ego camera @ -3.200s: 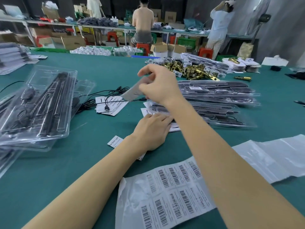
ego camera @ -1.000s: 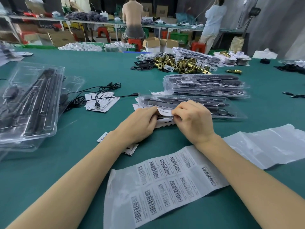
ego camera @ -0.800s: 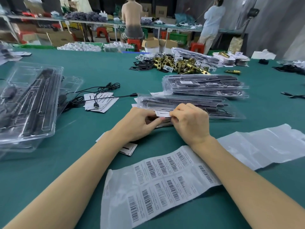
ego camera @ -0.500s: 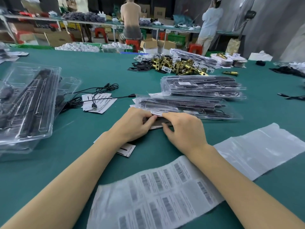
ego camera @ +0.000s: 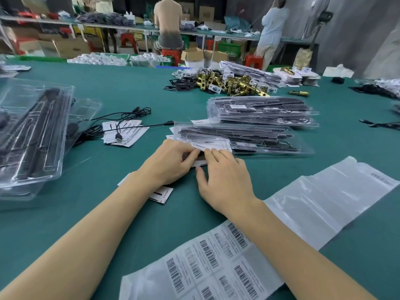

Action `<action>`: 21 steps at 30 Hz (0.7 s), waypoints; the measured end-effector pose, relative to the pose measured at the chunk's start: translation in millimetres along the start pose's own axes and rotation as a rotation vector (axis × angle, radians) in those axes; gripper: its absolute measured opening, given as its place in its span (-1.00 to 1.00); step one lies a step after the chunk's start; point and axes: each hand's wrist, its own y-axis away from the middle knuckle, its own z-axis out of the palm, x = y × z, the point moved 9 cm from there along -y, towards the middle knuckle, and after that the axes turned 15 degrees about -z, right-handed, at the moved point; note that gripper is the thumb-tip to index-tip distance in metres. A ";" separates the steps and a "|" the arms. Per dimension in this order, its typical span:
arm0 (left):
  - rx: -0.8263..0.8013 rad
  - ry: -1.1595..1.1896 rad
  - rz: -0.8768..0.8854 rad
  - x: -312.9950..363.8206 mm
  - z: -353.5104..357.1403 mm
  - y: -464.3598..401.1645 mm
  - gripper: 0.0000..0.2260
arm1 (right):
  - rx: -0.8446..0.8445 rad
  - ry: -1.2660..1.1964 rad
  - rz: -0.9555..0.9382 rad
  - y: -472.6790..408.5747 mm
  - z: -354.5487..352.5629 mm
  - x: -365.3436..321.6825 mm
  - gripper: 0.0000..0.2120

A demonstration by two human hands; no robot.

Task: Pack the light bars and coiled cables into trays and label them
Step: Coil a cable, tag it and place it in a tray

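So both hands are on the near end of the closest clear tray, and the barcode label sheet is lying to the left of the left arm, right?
Not quite. Both hands are at the near end of the closest clear tray, but the head view shows the barcode label sheet lying under the right forearm, to the right of the left arm.

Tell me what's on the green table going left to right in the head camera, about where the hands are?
Big clear tray stack → black cable on white cards → left hand → right hand → sealed tray.
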 end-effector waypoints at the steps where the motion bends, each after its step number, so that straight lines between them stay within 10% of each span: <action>1: -0.005 -0.007 0.010 1.2 0.3 0.5 -0.73 | -0.002 -0.008 0.006 -0.4 1.7 0.4 -0.48; 21: 0.154 -0.017 -0.030 6.0 -4.9 1.7 -0.76 | -0.141 -0.051 0.026 -2.9 20.8 5.2 -0.32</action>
